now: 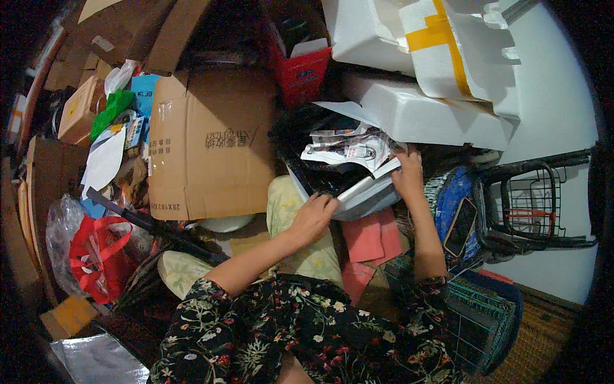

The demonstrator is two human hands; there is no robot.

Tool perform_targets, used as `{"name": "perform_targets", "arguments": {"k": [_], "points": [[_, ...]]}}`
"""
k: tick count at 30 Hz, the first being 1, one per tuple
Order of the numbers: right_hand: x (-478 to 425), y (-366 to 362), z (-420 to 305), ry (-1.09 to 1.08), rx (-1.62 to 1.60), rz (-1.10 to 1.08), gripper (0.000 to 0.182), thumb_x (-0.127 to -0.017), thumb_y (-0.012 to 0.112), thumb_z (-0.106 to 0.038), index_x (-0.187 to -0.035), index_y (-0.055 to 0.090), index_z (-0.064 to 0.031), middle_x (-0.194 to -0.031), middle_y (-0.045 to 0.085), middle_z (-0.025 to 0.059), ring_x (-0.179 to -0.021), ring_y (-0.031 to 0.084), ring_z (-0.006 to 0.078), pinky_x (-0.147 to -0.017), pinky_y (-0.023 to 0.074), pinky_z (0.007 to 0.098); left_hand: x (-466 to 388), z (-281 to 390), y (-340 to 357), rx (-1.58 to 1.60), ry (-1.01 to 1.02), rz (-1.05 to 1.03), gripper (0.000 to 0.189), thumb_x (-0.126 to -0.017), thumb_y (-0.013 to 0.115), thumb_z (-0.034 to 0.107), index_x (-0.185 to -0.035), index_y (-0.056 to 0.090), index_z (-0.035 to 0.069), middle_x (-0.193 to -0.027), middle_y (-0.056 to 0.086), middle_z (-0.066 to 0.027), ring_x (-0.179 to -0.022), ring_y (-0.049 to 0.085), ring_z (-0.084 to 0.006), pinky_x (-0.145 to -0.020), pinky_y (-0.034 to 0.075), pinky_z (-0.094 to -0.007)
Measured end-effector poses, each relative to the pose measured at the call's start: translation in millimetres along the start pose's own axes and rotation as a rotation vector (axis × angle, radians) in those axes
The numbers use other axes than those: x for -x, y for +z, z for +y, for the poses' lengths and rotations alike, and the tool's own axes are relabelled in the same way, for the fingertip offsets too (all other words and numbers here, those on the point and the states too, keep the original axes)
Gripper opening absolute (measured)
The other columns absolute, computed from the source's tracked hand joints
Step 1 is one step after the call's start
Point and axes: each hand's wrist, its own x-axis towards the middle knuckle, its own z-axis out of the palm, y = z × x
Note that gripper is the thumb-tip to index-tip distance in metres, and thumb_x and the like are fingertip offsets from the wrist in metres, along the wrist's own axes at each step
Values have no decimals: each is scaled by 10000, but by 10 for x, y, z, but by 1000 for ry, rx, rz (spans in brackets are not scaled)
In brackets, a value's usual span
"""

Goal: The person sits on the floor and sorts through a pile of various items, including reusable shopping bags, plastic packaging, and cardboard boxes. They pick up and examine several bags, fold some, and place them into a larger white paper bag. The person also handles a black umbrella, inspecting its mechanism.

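Observation:
A pale, open-topped container (369,194) with a dark inside stands in front of my knees. My left hand (314,216) grips its near white rim at the left corner, fingers curled over the edge. Farther right, my right hand (407,175) pinches the rim where it meets a crumpled printed sheet (355,149), paper or plastic. That white sheet bears dark writing and a drawing, and it lies across the container's mouth. Black plastic (295,139) bulges along the left side. My fingertips are partly hidden behind the rim.
A large cardboard carton (216,158) stands left, beside a red bag (100,259) and a dark long bar (158,233). White foam boxes (431,115) are stacked at the back right. Pink sheets (369,240) lie below the container. A phone (460,228) rests on a blue seat (448,211).

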Motion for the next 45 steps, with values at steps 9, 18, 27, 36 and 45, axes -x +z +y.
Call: {"name": "perform_targets", "arguments": {"k": [9, 18, 27, 36, 45], "points": [[56, -476, -444, -97, -81, 35, 363, -677, 641, -22, -1030, 603, -101, -1137, 515, 197, -1069, 477, 390, -908, 412, 422, -648, 308, -16, 228, -210, -41, 392, -805, 559, 74, -1155, 392, 18, -798, 610, -212, -720, 606, -395, -592, 479, -483], [135, -619, -15, 272, -266, -70, 236, -879, 479, -50, -1066, 621, -36, -915, 647, 175, -835, 638, 204, -750, 477, 298, -405, 422, -111, 345, -165, 45, 324, -697, 533, -52, -996, 443, 37, -802, 600, -189, -746, 601, -380, -597, 471, -451], [208, -346, 285, -112, -10, 127, 338, -744, 485, 89, -1017, 642, -33, -971, 637, 208, -880, 626, 329, -806, 473, 367, -273, 365, -425, 401, -136, 269, 383, -715, 581, -59, -1077, 548, 61, -845, 637, -162, -760, 642, -325, -650, 506, -374], [426, -369, 284, 72, -47, -423, 551, -699, 690, -23, -1223, 526, -67, -1176, 574, 159, -1073, 553, 307, -889, 458, 335, -219, -148, -1546, 925, -345, 580, 247, -859, 558, 31, -1104, 528, 29, -952, 603, -46, -860, 551, -102, -767, 451, -255], [-97, -614, -1703, -66, -915, -327, 412, -932, 511, -257, -1246, 474, 7, -1089, 581, 80, -959, 525, 134, -847, 424, 271, 283, -723, -1960, 1379, -520, 656, 396, -923, 477, 80, -1305, 395, 18, -1176, 541, -90, -1075, 529, -166, -916, 434, -301]]}}
